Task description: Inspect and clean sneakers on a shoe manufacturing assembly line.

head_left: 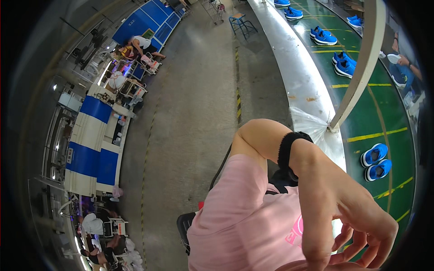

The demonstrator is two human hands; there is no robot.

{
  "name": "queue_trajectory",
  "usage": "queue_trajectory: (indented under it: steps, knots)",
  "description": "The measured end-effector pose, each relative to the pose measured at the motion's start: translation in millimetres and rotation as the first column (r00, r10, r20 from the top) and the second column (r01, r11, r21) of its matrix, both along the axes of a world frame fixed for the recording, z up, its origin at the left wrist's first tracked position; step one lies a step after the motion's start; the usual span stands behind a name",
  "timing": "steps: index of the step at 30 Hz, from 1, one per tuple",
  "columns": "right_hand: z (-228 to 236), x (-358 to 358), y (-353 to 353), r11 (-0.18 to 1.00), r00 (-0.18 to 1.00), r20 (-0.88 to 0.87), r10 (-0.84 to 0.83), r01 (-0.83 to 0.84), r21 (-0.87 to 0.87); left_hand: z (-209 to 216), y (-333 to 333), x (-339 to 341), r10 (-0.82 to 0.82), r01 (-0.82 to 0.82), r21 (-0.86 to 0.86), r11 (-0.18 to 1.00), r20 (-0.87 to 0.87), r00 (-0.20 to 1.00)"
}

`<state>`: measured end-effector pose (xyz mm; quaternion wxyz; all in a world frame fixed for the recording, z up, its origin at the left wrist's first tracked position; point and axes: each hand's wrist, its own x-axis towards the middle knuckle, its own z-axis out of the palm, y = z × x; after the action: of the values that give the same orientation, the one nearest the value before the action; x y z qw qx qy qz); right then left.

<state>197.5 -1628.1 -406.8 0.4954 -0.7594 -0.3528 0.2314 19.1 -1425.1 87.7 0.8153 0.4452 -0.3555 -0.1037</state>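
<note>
My left hand (337,194) is raised close in front at the lower right. Its fingers are bent and apart from one another, the thumb points down, and no object shows between them. A black band (286,149) circles that wrist, and a pink sleeve (244,180) covers the upper arm. Along the bottom edge runs a strip of skin, seemingly my right hand (294,266), just under the left fingertips; its fingers are hidden. Whether the two touch I cannot tell. Beyond my left hand, a pair of blue shoes (376,163) stands on a green conveyor belt (361,108).
More blue shoes (323,36) line the belt. A metal ledge (300,58) borders it, with a pale post (361,67) rising there, plastic film (309,124) at its foot. Co-workers (141,43) sit by blue-and-white machines (88,140) at left. A stool (242,22) stands in the aisle.
</note>
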Motion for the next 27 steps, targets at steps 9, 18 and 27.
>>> queue_trajectory:
  steps: [9, 18, 27]
  knots:
    - [7, -26, 67, 0.992, 0.996, -0.045, 0.081, -0.085, -0.090, -6, 77, -43, 0.050, -0.047, -0.017, 0.999, 0.213, 0.976]
    - [153, -123, 256, 0.694, 0.677, -0.189, 0.711, -0.720, 0.030, -17, 145, -27, 0.314, -0.348, 0.283, 0.894, 0.160, 0.936]
    - [265, -276, 353, -0.065, -0.537, -0.447, 0.716, -0.689, 0.722, 0, 192, 0, 0.467, -0.595, 0.433, 0.677, 0.371, 0.802]
